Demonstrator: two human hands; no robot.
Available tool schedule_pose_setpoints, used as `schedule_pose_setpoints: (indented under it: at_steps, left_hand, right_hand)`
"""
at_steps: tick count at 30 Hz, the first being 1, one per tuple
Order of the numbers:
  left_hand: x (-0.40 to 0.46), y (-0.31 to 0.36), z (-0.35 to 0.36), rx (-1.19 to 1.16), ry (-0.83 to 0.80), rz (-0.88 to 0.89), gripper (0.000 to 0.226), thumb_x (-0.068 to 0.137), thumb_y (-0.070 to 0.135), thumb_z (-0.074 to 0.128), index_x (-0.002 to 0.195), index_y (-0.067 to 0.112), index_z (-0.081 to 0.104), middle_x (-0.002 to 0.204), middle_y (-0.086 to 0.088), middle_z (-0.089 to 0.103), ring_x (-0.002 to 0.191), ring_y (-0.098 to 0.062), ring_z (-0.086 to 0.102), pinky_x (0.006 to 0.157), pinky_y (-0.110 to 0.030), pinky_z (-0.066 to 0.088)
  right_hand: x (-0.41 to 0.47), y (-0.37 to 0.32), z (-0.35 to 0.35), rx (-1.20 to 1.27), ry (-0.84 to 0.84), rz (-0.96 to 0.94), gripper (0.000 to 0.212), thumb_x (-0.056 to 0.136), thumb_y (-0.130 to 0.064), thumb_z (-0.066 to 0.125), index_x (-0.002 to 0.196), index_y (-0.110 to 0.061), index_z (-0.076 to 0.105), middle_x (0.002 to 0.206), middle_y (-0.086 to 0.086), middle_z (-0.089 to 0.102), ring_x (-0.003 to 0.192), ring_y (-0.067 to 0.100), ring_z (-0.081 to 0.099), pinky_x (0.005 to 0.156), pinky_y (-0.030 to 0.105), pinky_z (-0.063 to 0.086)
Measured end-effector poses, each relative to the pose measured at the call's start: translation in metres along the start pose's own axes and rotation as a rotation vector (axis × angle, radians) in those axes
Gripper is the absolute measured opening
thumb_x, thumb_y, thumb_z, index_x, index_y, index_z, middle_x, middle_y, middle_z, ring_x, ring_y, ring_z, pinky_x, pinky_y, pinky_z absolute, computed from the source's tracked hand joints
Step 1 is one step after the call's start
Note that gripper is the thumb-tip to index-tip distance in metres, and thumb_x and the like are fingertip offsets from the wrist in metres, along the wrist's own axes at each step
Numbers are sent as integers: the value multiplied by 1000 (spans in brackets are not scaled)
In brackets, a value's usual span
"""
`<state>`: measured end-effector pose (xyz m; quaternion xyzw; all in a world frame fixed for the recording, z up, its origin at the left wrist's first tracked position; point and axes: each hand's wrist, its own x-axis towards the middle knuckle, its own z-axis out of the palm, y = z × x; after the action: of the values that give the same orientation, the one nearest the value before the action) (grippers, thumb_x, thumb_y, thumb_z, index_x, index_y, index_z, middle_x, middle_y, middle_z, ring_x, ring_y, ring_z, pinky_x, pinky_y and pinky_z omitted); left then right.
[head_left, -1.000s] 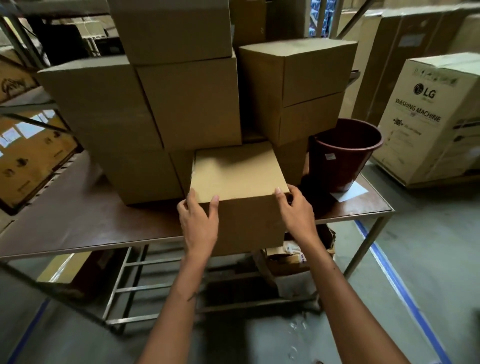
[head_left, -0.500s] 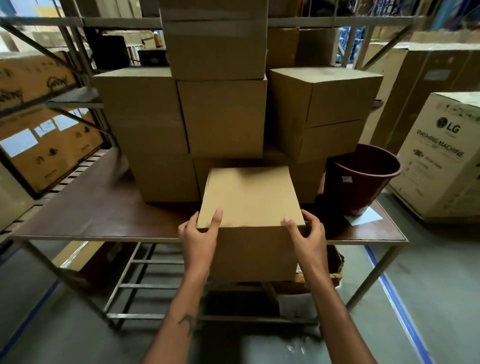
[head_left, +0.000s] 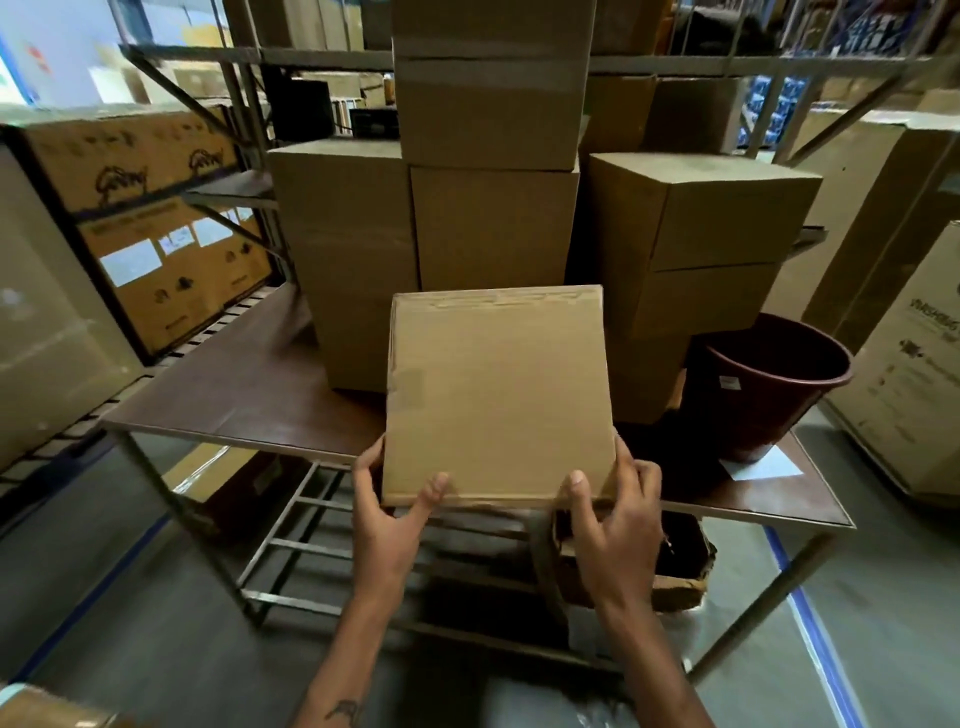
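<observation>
— Where is the cardboard box (head_left: 498, 395)?
— At the middle of the table's (head_left: 249, 395) front edge, its near side jutting past that edge; its broad face tips towards the camera; whether it rests on the table I cannot tell.
— And the hands?
— The left hand (head_left: 387, 519) grips the near left corner, thumb on the face; the right hand (head_left: 613, 519) grips the near right corner likewise.
— Around it?
— Stacked cartons (head_left: 493, 228) just behind; a maroon bucket (head_left: 763, 389) near the right front corner, a paper slip (head_left: 763, 467) beside it.

Matt brown cardboard box (head_left: 498, 395), glossy dark wood-look table (head_left: 249, 400), smooth maroon plastic bucket (head_left: 758, 395).
</observation>
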<state>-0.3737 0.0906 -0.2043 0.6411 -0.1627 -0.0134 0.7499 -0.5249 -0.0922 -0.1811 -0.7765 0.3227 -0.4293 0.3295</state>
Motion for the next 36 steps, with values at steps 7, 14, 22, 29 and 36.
schedule_pose_setpoints:
  at_steps: [7,14,22,29,36]
  left_hand:
    - [6,-48,-6,221,-68,-59,111,67,41,100,161,41,40,145,27,57,137,-9,61,112,-40,56]
    - [9,-92,11,444,-131,-113,111,71,26,103,162,28,39,151,-1,60,139,-20,58,115,-41,52]
    - [-1,-107,36,463,-160,-208,77,90,40,87,154,29,45,151,-1,61,139,-21,60,117,-50,52]
    - [29,-87,52,424,-219,-373,53,100,40,76,143,16,58,129,0,69,126,-23,67,103,-34,54]
    - [37,-70,62,448,-205,-279,56,98,35,80,146,25,52,133,0,68,128,-22,67,105,-38,57]
  right_hand:
    - [-14,28,10,184,-72,77,61,99,-17,73,153,-20,45,140,-10,43,118,-10,55,92,18,50]
    - [-19,78,15,59,-215,196,54,98,-14,77,140,-20,44,140,1,52,127,16,57,108,39,55]
    - [-18,96,-4,9,-325,377,44,106,-37,68,139,-22,44,140,7,67,129,29,65,107,46,56]
    - [17,100,-5,-8,-350,526,54,112,-46,53,155,-13,50,140,9,66,125,31,66,102,52,58]
    - [42,82,-5,121,-146,372,50,108,-37,64,153,-21,50,140,-2,57,128,19,61,101,39,58]
